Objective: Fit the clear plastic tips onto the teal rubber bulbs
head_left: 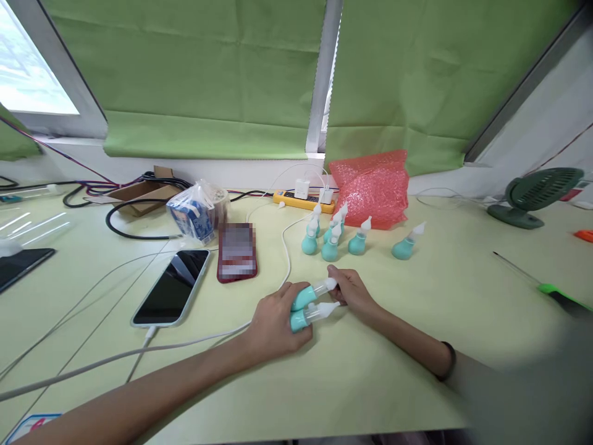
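My left hand [274,320] is closed around two bulb nasal aspirators, holding them side by side with their tips toward the right. The upper nasal aspirator [303,298] and the lower nasal aspirator [299,320] each have a teal bulb, a clear neck and a pale tip. My right hand [354,292] is closed at the tip of the upper one, fingers pinched together; the fingertips are partly hidden. Beyond my hands, several more aspirators [330,249] stand clustered on the table. One aspirator [403,248] leans to the right, apart from them.
A red bubble-wrap bag [370,191] and a yellow power strip [296,200] lie at the back. Left are a charging phone [172,289], a red-cased phone [237,253] and a plastic-wrapped pack [197,213]. A screwdriver [551,288] and green fan [532,191] are right. White cables cross the table.
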A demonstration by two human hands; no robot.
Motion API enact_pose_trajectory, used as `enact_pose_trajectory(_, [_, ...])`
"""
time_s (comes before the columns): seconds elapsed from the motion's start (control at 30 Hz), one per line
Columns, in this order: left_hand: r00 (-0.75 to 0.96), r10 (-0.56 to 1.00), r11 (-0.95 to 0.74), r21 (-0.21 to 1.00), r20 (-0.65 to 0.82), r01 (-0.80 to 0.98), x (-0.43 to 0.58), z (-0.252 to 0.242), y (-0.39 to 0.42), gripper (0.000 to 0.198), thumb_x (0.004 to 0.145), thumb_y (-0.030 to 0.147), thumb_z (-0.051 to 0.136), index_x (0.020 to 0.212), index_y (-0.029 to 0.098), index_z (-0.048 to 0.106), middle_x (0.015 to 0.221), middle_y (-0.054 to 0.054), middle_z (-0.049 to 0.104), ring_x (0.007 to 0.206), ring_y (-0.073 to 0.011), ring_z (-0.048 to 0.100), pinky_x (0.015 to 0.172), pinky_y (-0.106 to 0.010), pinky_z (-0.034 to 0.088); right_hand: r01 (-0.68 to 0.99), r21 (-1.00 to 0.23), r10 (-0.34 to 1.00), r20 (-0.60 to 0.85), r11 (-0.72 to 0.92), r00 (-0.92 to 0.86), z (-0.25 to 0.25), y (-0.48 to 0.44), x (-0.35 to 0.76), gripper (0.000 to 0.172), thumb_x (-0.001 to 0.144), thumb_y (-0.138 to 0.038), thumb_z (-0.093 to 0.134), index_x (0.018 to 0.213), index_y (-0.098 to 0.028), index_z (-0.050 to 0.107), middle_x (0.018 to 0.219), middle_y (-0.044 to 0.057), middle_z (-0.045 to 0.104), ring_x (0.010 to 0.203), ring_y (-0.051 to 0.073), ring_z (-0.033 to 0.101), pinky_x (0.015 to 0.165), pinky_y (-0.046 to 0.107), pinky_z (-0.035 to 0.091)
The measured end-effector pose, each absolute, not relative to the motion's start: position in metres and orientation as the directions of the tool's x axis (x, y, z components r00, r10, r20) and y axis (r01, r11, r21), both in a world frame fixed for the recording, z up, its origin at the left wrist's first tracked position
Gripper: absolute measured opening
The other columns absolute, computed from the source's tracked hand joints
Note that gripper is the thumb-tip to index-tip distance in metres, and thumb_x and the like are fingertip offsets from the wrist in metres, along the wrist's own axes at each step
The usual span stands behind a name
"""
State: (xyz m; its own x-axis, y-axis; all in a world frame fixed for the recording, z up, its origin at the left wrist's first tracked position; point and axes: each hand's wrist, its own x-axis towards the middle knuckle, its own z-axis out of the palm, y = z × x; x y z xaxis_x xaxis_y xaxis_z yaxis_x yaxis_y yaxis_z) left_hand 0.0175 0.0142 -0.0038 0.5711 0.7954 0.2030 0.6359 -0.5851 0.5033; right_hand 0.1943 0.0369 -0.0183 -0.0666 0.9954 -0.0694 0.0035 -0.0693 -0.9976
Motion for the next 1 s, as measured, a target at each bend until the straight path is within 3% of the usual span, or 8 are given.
enact_pose_trajectory(0.17, [0.562,0.787,-0.592,0.57,0.256,0.57,0.016,-0.004,0.015,0.051,0.059,0.022,0.05,0.109,0.021,0.038,0.092,-0.003,0.052,0.077,-0.019,0.052,0.065,-0.029,0.042,-0.137,-0.976,0.979,-0.153,-0.172,-0.136,-0.014,0.039,0.199,0.05,0.074,-0.049,0.042,0.038,-0.019,0.026,0.03,-0.009,0.019,0.029,0.003,0.014,0.032,0.02,0.012])
enact_pose_trajectory(0.23, [0.547,0.79,-0.589,0.593,0.277,0.55,0.015,-0.003,0.015,0.05,0.059,0.021,0.05,0.108,0.021,0.038,0.092,-0.003,0.052,0.077,-0.0185,0.052,0.065,-0.029,0.042,-0.1,-0.986,0.989,-0.124,-0.131,-0.075,-0.013,0.042,0.205,0.049,0.076,-0.049,0.039,0.039,-0.019,0.026,0.032,-0.008,0.018,0.03,0.004,0.015,0.032,0.02,0.014])
enact_pose_trajectory(0.33, [0.455,0.832,-0.542,0.641,0.317,0.543,0.015,-0.002,0.016,0.051,0.06,0.019,0.051,0.109,0.021,0.037,0.097,-0.004,0.051,0.082,-0.0186,0.05,0.069,-0.029,0.041,0.254,-0.958,0.984,0.155,0.13,0.082,-0.015,0.049,0.219,0.045,0.072,-0.047,0.047,0.041,-0.017,0.034,0.037,-0.006,0.026,0.035,0.005,0.024,0.037,0.021,0.02])
enact_pose_trajectory(0.4, [0.396,0.856,-0.51,0.666,0.332,0.544,0.015,-0.001,0.017,0.051,0.062,0.019,0.051,0.11,0.021,0.036,0.1,-0.004,0.05,0.085,-0.0189,0.049,0.072,-0.03,0.041,0.544,-0.795,0.938,0.344,0.268,0.04,-0.018,0.053,0.226,0.042,0.068,-0.043,0.053,0.04,-0.016,0.037,0.039,-0.005,0.03,0.039,0.006,0.028,0.041,0.021,0.023])
enact_pose_trajectory(0.53, [0.381,0.866,-0.491,0.688,0.322,0.534,0.015,0.0,0.017,0.053,0.062,0.02,0.053,0.112,0.022,0.035,0.098,-0.004,0.047,0.084,-0.019,0.049,0.069,-0.03,0.041,0.796,-0.497,0.897,0.423,0.347,-0.127,-0.024,0.054,0.226,0.034,0.065,-0.04,0.057,0.046,-0.016,0.042,0.041,-0.004,0.038,0.041,0.006,0.033,0.044,0.021,0.026])
enact_pose_trajectory(0.63, [0.323,0.888,-0.456,0.718,0.328,0.526,0.015,-0.001,0.016,0.057,0.061,0.021,0.055,0.112,0.022,0.031,0.101,-0.005,0.046,0.089,-0.0202,0.048,0.07,-0.031,0.042,0.8,-0.44,0.837,0.531,0.409,-0.136,-0.023,0.047,0.221,0.028,0.063,-0.039,0.06,0.055,-0.017,0.045,0.042,-0.006,0.036,0.039,0.006,0.032,0.043,0.02,0.027])
enact_pose_trajectory(0.77, [0.293,0.893,-0.449,0.715,0.342,0.536,0.015,-0.004,0.016,0.055,0.06,0.022,0.056,0.109,0.021,0.031,0.099,-0.005,0.045,0.086,-0.0197,0.048,0.07,-0.032,0.043,0.677,-0.503,0.73,0.679,0.537,-0.075,-0.013,0.03,0.215,0.021,0.072,-0.031,0.053,0.059,-0.017,0.045,0.042,-0.007,0.033,0.038,0.005,0.028,0.04,0.019,0.026])
enact_pose_trajectory(1.0, [0.486,0.765,-0.641,0.578,0.423,0.506,0.016,-0.006,0.013,0.049,0.06,0.019,0.056,0.104,0.021,0.036,0.098,-0.007,0.04,0.09,-0.0211,0.046,0.064,-0.03,0.046,0.472,-0.653,0.798,0.396,0.592,-0.454,-0.002,0.001,0.198,0.025,0.083,-0.028,0.036,0.061,-0.017,0.039,0.05,-0.005,0.031,0.045,0.007,0.028,0.046,0.021,0.025])
